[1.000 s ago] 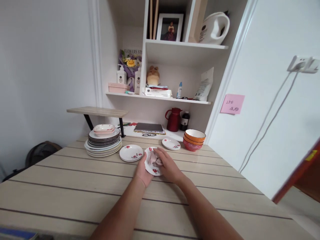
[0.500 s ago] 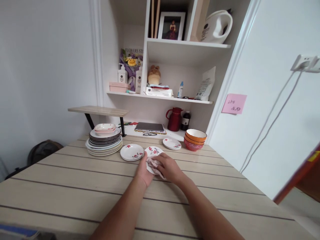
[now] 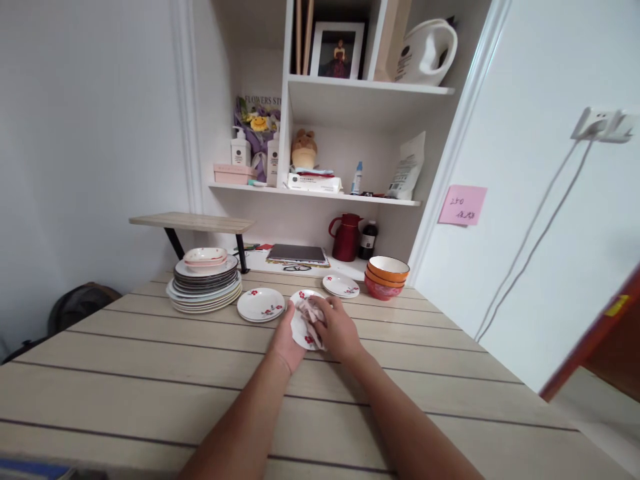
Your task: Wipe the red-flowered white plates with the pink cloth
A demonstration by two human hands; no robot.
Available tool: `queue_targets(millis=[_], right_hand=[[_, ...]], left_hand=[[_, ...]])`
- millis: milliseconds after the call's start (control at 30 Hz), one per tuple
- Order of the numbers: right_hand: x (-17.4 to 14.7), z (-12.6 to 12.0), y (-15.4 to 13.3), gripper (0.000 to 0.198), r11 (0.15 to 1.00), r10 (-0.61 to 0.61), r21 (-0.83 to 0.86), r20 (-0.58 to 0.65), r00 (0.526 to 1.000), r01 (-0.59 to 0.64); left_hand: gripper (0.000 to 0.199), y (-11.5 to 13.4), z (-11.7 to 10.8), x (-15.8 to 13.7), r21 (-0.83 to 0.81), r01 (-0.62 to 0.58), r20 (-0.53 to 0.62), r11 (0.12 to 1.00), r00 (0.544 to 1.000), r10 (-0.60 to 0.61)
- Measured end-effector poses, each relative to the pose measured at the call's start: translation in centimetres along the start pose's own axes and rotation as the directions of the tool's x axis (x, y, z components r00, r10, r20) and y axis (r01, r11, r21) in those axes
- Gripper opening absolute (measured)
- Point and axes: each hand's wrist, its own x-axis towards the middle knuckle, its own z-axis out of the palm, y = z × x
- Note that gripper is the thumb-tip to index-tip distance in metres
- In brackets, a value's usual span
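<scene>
A small white plate with red flowers (image 3: 299, 331) is tilted up above the table, gripped along its left and lower edge by my left hand (image 3: 289, 339). My right hand (image 3: 341, 328) is closed on a crumpled pale pink cloth (image 3: 311, 312) and presses it against the plate's face. The cloth and right fingers cover part of the pattern. Just left of the held plate lies a short stack of matching flowered plates (image 3: 261, 303). Behind it to the right, more small flowered plates (image 3: 341, 286) rest on the table.
A tall stack of plates (image 3: 204, 287) topped by small dishes stands at left, near a raised wooden stand (image 3: 193, 222). Stacked bowls (image 3: 387, 277) sit at right. Along the back are a laptop (image 3: 297, 253), glasses (image 3: 297, 268), a red jug (image 3: 346, 237) and a dark bottle (image 3: 368, 240).
My right hand has slid the cloth upward across the plate, uncovering a red flower near its lower edge. My left hand keeps its hold. The whole view has shifted slightly.
</scene>
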Motion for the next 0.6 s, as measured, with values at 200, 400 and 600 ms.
queue_targets(millis=[200, 400, 600], right_hand=[[-0.1, -1.4, 0.3, 0.021, 0.999, -0.015, -0.037, 0.125, 0.992, 0.020], [-0.3, -1.0, 0.1, 0.032, 0.991, -0.121, 0.066, 0.097, 0.988, 0.115], [0.0, -0.8, 0.0, 0.040, 0.995, -0.079, 0.057, -0.032, 0.996, 0.080]], left_hand=[[0.057, 0.1, 0.0, -0.1, 0.013, -0.023, -0.006, 1.000, 1.000, 0.023], [0.057, 0.5, 0.5, -0.6, 0.074, -0.020, 0.006, 0.997, 1.000, 0.020], [0.050, 0.2, 0.8, -0.7, 0.108, 0.029, 0.054, 0.994, 0.998, -0.035]])
